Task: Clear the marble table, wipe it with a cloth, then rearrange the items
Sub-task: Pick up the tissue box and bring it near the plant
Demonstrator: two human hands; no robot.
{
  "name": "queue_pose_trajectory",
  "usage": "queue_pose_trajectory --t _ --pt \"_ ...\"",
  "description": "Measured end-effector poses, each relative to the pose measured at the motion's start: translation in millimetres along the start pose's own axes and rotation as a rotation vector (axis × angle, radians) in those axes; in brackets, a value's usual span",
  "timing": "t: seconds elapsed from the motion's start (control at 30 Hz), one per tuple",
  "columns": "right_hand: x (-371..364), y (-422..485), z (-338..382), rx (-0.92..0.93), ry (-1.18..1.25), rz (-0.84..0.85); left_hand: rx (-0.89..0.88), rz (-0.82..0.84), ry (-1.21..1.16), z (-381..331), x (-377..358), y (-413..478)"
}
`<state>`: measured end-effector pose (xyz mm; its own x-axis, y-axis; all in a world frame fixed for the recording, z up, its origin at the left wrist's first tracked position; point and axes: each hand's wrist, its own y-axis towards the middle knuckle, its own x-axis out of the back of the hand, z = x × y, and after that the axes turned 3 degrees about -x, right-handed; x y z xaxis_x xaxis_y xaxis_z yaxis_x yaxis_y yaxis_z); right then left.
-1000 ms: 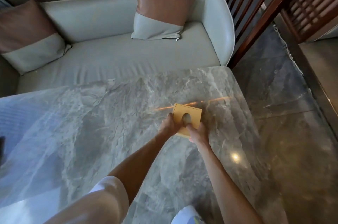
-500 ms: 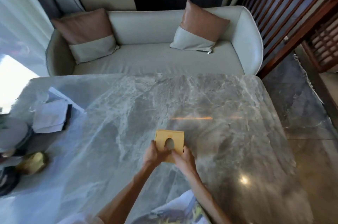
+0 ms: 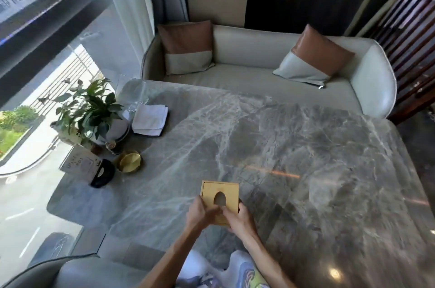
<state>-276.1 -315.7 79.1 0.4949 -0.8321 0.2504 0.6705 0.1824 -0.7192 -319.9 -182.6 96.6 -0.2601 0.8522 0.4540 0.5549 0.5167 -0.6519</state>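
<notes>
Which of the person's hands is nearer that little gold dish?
Left. The left hand grips the wooden tissue box right of the gold dish; the right hand grips it farther right.

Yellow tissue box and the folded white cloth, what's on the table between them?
Nothing: the head view shows bare marble table between the yellow tissue box and the folded white cloth.

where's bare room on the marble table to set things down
Bare: the grey marble table from the square yellow wooden box across to the pale sofa and the right edge. Crowded: the left edge, with potted green plant, folded white cloth, round gold dish and black card stand.
</notes>
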Motion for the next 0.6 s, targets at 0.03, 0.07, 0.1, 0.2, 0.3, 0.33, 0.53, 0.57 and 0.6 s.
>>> queue_pose_trajectory --t 0.03,0.07,0.1,0.2,0.3,0.33,0.53,0.57,0.6 --pt "0 0 -2 0.001 -0.020 0.015 -0.004 -0.011 -0.032 5 0 -2" --pt "0 -1 -2 0.010 -0.038 0.028 -0.014 -0.019 -0.056 8 1 -5" --pt "0 0 -3 0.018 -0.049 0.038 -0.017 -0.030 -0.059 10 0 -9" --pt "0 -1 -4 0.019 -0.071 0.077 -0.017 -0.070 -0.068 11 0 -24" --pt "-5 -7 -5 0.029 -0.092 0.127 -0.006 -0.090 -0.078 20 5 -32" --pt "-9 -9 -5 0.028 -0.096 0.147 0.012 -0.101 -0.072 26 7 -32" --pt "-31 -28 -3 0.035 -0.116 0.287 0.104 -0.121 -0.047 55 37 -33" --pt "-34 -30 -1 0.046 -0.140 0.298 0.123 -0.109 -0.042 60 42 -30" --pt "-38 -30 2 0.054 -0.173 0.310 0.136 -0.099 -0.048 67 47 -24"
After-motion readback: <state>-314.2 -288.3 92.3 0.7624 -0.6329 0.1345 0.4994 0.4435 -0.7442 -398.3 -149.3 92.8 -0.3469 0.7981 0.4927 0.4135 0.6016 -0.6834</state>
